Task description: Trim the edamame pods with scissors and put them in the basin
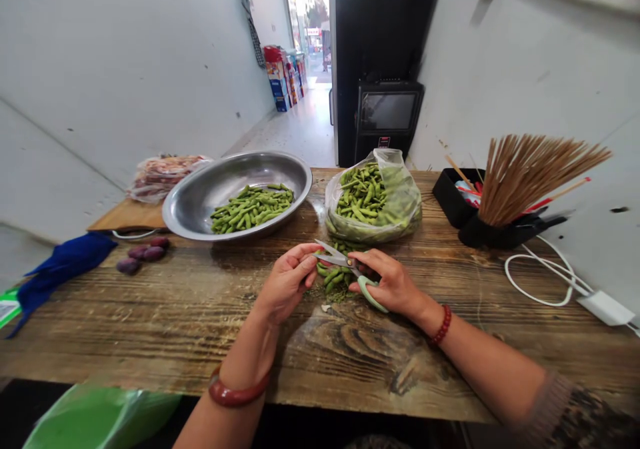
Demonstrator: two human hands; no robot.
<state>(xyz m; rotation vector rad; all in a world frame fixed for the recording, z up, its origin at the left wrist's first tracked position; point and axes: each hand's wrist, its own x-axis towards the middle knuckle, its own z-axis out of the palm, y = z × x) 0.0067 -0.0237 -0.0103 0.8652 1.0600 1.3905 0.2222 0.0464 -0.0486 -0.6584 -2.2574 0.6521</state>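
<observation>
My right hand [387,281] is closed round the pale green handles of a pair of scissors [370,292]. Their blades are parted and point left, with the tips at my left fingers. My left hand [287,279] is pinched, thumb against fingers; whatever sits between them is hidden. Beneath the blades lies a small heap of green edamame pods [336,279] with snipped bits around it. Behind the hands stands a clear plastic bag [400,199] full of pods. A wide steel basin [193,199], at the back left, holds more pods [253,208].
Purple plums or similar fruit [145,252] lie left on the wooden table [200,329], near a blue cloth [70,259]. A bagged pack [165,174] rests on a cutting board [125,216]. At right are bamboo skewers [530,179], a black holder [450,196] and a white cable [540,299].
</observation>
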